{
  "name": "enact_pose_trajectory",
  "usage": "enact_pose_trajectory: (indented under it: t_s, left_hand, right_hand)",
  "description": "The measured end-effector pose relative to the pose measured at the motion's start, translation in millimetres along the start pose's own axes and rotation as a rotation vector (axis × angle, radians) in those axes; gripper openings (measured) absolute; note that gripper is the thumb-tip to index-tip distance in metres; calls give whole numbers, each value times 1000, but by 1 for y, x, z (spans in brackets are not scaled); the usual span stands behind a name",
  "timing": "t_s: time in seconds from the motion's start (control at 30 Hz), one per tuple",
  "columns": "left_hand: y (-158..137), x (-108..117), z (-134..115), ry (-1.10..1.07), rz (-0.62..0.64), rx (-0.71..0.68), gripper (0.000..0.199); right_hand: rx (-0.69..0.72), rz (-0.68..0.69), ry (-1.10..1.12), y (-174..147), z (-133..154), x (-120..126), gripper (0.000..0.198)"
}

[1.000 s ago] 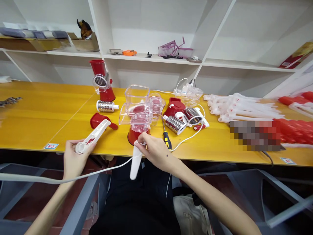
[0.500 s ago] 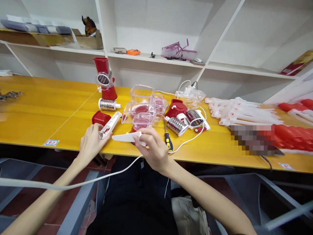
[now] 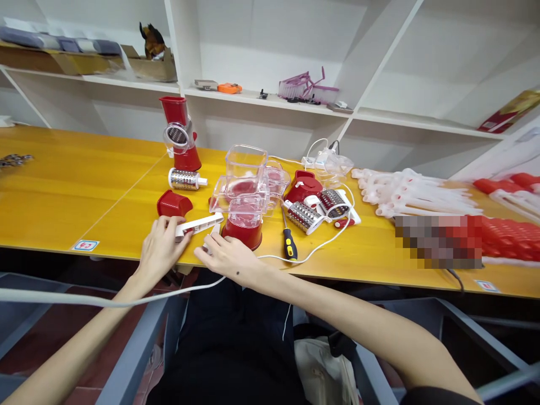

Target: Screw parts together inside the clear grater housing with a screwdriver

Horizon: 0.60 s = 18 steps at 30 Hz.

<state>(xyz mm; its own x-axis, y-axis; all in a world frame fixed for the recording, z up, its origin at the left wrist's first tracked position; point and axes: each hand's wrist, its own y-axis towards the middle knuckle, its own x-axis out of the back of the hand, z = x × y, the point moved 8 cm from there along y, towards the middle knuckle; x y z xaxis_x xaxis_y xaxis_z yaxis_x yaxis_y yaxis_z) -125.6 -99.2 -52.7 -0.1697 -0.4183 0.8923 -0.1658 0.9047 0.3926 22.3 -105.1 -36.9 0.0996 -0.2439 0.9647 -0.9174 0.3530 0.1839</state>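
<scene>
My left hand (image 3: 161,246) is closed on a long white plastic handle shell (image 3: 201,224), its hollow side with inner ribs and a bit of red showing. Close by on the right, my right hand (image 3: 225,256) grips a white tapered cover (image 3: 216,229), mostly hidden by the fingers. Both pieces are near each other above the table's front edge. A red plastic block (image 3: 172,203) lies just beyond my left hand. Behind my right hand, a clear plastic grater housing (image 3: 247,171) stands on a red base (image 3: 250,235).
A screwdriver (image 3: 289,245) lies right of the base. Grater drums (image 3: 304,217), a red part (image 3: 304,185) and a white cable (image 3: 320,246) are there too. An assembled grater (image 3: 185,157) stands behind another drum (image 3: 184,179). White handles (image 3: 417,191) pile up at right.
My right hand has moved left and turned over, bringing the white cover beside the handle shell. The shell has swung from steeply tilted to nearly level.
</scene>
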Motion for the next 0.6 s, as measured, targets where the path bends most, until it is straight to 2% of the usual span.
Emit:
enact_pose_trajectory:
  t_s: [0.17,0.37,0.5,0.6]
  left_hand:
    - [12,0,-2,36,-9,18,36]
    - [11,7,0,-4,-112,22,43]
    - [-3,19,2,-71,-235,18,42]
    - [-8,16,-1,-139,-238,-29,37]
  right_hand:
    - [-6,118,-24,18,-2,-17,55]
    - [5,95,-11,34,-12,-14,59]
    - [79,55,44,18,-4,-2,58]
    - [146,42,106,-10,4,7,51]
